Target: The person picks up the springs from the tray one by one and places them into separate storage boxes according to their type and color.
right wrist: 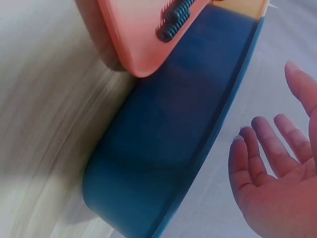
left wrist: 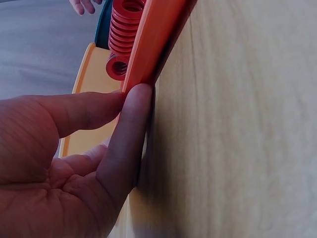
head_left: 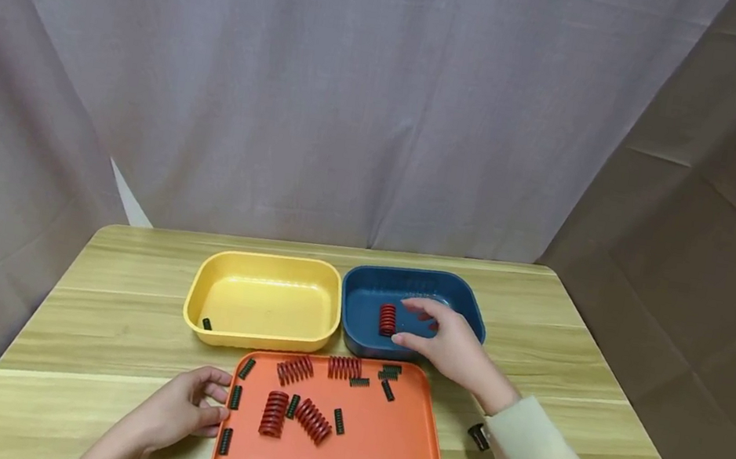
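My left hand [head_left: 187, 409] pinches the left rim of an orange tray [head_left: 377, 453] between thumb and finger; the left wrist view shows this grip up close. On the tray lie several red coil springs [head_left: 273, 414] and several small black springs [head_left: 339, 421], mostly towards its far and left sides. Over the blue bin [head_left: 357, 323] hovers my right hand [head_left: 454, 345], thumb and fingers spread apart with nothing between them. One red spring [head_left: 387, 320] is inside that bin, just left of the fingertips. The right wrist view shows the right hand [right wrist: 282, 168] above the bin's rim.
A yellow bin [head_left: 263, 309] stands left of the blue one, with a small black spring [head_left: 207, 324] in its near left corner. Beside the right sleeve, a small dark object [head_left: 478, 436] lies on the wooden table [head_left: 566, 338]. Grey curtains [head_left: 289, 91] hang behind.
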Motion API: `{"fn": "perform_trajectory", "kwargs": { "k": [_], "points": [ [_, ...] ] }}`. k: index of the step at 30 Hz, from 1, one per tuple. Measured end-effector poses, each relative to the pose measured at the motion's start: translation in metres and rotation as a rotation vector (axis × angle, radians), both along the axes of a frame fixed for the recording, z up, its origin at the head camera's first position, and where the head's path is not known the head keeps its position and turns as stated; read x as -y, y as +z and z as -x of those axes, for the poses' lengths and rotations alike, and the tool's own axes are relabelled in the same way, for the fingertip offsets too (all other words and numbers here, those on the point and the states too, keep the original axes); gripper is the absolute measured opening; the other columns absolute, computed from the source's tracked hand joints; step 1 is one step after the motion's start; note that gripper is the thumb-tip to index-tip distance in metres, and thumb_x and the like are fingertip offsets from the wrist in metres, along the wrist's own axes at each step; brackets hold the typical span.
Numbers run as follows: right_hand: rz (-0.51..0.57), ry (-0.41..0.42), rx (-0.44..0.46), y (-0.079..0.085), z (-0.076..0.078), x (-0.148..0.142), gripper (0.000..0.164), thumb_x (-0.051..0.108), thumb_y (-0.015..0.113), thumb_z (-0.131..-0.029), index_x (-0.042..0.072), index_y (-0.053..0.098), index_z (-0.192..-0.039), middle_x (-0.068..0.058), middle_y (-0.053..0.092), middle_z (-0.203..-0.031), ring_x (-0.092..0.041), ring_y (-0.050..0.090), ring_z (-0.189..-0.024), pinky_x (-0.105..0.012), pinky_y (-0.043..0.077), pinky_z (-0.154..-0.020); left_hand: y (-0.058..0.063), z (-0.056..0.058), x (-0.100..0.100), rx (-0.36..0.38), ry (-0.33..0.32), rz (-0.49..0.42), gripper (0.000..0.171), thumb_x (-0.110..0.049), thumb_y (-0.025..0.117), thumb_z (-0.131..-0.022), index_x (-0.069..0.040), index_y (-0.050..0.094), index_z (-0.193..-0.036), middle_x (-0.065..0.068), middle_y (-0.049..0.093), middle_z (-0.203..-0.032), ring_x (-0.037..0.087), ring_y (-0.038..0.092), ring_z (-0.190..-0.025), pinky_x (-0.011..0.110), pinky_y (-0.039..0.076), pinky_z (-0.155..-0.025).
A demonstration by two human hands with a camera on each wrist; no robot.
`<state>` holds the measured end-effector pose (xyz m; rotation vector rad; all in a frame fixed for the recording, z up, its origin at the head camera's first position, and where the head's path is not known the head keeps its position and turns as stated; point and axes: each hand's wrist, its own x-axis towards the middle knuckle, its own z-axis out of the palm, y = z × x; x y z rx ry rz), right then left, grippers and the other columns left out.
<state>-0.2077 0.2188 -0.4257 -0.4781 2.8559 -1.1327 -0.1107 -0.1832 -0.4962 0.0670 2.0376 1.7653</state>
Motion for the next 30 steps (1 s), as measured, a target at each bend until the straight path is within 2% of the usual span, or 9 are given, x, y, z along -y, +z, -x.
{"fn": "perform_trajectory", "kwargs": {
  "k": [9,15,20,25,30],
  "points": [
    [0.020,0.053,-0.047,-0.003,-0.018,0.004,0.055,0.047,0.078,-0.078,0.032,0.059,-0.128,0.009,0.057,-0.127,-0.021,0.054,-0.112,-0.047,0.050,-0.091,-0.001,0.000,0.001,0.011,-0.007,0.014,0.049,0.009,0.065,-0.085,0.013,0.041,-0.128,0.018,0.054,-0.103,0.024,0.060,-0.082,0.040,0.060,-0.069],
    [0.047,0.137,-0.068,-0.005,-0.031,0.012,0.057,0.044,0.081,-0.075,0.034,0.060,-0.127,0.014,0.058,-0.124,-0.022,0.055,-0.110,-0.046,0.050,-0.091,-0.001,-0.001,0.001,0.008,-0.014,-0.006,0.051,0.008,0.066,-0.085,0.014,0.041,-0.129,0.018,0.055,-0.104,0.024,0.061,-0.083,0.039,0.060,-0.070],
    [0.048,0.209,-0.030,-0.008,-0.039,0.020,0.060,0.046,0.081,-0.073,0.032,0.060,-0.128,0.016,0.057,-0.124,-0.018,0.054,-0.109,-0.046,0.050,-0.091,-0.001,-0.001,0.002,0.005,-0.017,-0.005,0.050,0.008,0.065,-0.085,0.014,0.041,-0.129,0.018,0.054,-0.104,0.024,0.061,-0.083,0.039,0.060,-0.071],
    [0.032,0.278,0.002,-0.009,-0.048,0.032,0.065,0.048,0.081,-0.072,0.027,0.060,-0.130,0.012,0.057,-0.126,-0.017,0.053,-0.111,-0.043,0.051,-0.088,-0.002,-0.001,0.002,-0.003,-0.016,-0.007,0.050,0.009,0.066,-0.085,0.014,0.041,-0.128,0.019,0.054,-0.104,0.024,0.060,-0.084,0.039,0.060,-0.072],
    [-0.001,0.340,0.055,-0.013,-0.054,0.046,0.065,0.048,0.080,-0.074,0.030,0.058,-0.132,0.008,0.058,-0.125,-0.021,0.053,-0.107,-0.042,0.049,-0.089,-0.001,-0.001,0.002,-0.014,-0.014,-0.016,0.049,0.009,0.065,-0.085,0.014,0.041,-0.127,0.019,0.054,-0.104,0.024,0.060,-0.084,0.039,0.060,-0.072]
  ]
}}
